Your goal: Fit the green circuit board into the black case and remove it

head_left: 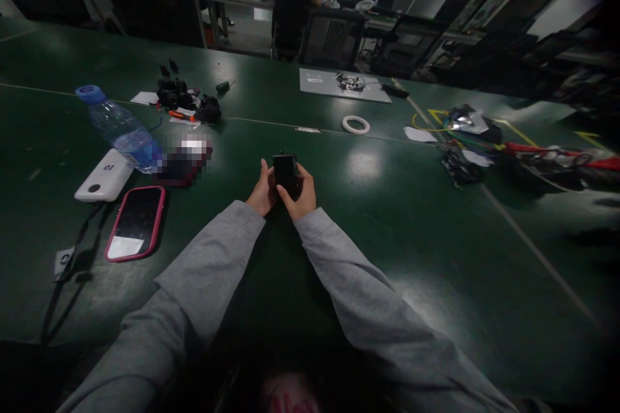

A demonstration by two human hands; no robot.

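Note:
A small black box-shaped object (285, 172) is held upright between both hands, above the middle of the green table (232, 168). My left hand (263, 192) grips it from the left side, its thumb pointing up and its other fingers partly hidden behind the object. From the right, my right hand (303, 193) wraps round it, with the thumb across its lower front. What lies behind the object is hidden.
Left are a water bottle (121, 129), a white power bank (104, 177) with a cable and a pink-edged phone (136, 222). Black parts (186, 100), a tape roll (356, 125) and a white board (329, 85) lie farther back. Wires (533, 158) lie right. A person (292, 6) sits beyond.

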